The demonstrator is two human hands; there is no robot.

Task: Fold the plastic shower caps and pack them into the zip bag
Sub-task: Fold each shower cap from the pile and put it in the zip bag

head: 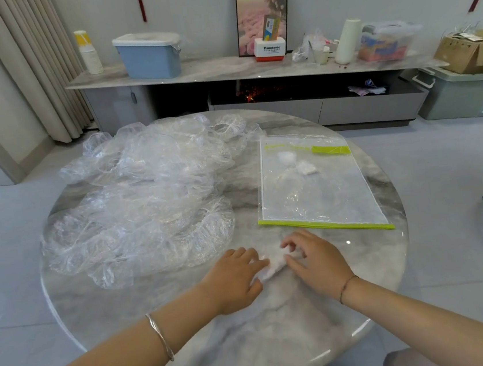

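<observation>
Left forearm [109,357] is nearest, low left, with a silver bangle [161,336] on the wrist. The table [254,356] is round, glossy, grey marble look.

Left half of the table: a loose pile of clear caps [146,199], unfolded, crumpled and overlapping, elastic rims visible. The pile's near edge is just beside the left hand [233,280].

Left hand: palm down, fingers straight, tips pressing on a folded cap [269,268] at front centre of the table. The folded cap is a compact whitish wad lying on the surface between both hands.

Right hand [315,261]: palm down, fingers bent, tips and thumb at the folded cap's right end. It's blurred there, so I cannot tell if it pinches the cap or just rests on it. There's a thin cord bracelet [347,286] on that wrist.

Right half of the table: the zip bag [326,197] lies flat, clear with green trim at the near and far ends. Two small whitish wads [295,161] show through it near the far end. The bag is apart from the hands, just behind the right one.

On the console [221,70] at the back wall:
- cup stack [88,52]
- blue bin [149,58]
- framed picture [263,11]
- Panasonic box [270,50]
- white roll [347,38]
- clear tub [386,41]

Far right, a cardboard box [472,51] sits on a grey-green crate [459,95].
</observation>
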